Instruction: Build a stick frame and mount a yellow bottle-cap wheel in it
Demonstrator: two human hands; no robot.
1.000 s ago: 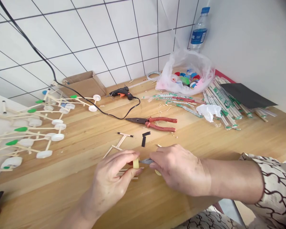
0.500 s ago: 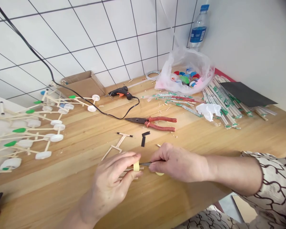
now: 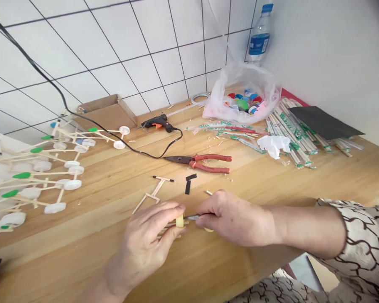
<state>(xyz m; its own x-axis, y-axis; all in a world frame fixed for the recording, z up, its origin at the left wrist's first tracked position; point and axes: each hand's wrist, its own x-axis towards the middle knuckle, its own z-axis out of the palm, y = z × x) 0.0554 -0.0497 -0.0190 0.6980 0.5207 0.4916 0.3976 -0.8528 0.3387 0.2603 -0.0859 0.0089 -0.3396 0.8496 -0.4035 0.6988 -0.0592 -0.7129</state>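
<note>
Between thumb and fingers, my left hand (image 3: 154, 235) pinches a pale yellow bottle cap (image 3: 180, 221) on its edge. Thin wooden sticks (image 3: 167, 230) show under that hand; whether it grips them too I cannot tell. My right hand (image 3: 233, 216) is closed around a pointed metal blade (image 3: 192, 217), whose tip meets the cap's right side. The blade's handle is hidden in the fist. Something pale yellow (image 3: 209, 229) peeks out below the right fingers. Just beyond my left hand lies a stick frame (image 3: 154, 191) with black ends, near two black strips (image 3: 188, 187).
Red-handled pliers (image 3: 211, 163) and a glue gun (image 3: 158, 123) with a black cord lie farther back. Several stick models with white cap wheels (image 3: 72, 184) crowd the left. A bag of caps (image 3: 214, 103), wrapped chopsticks (image 3: 298, 130) and a bottle (image 3: 259, 42) are at back right.
The whole view has shifted slightly. Both hands keep the same hold, and the blade tip stays against the yellow bottle cap.
</note>
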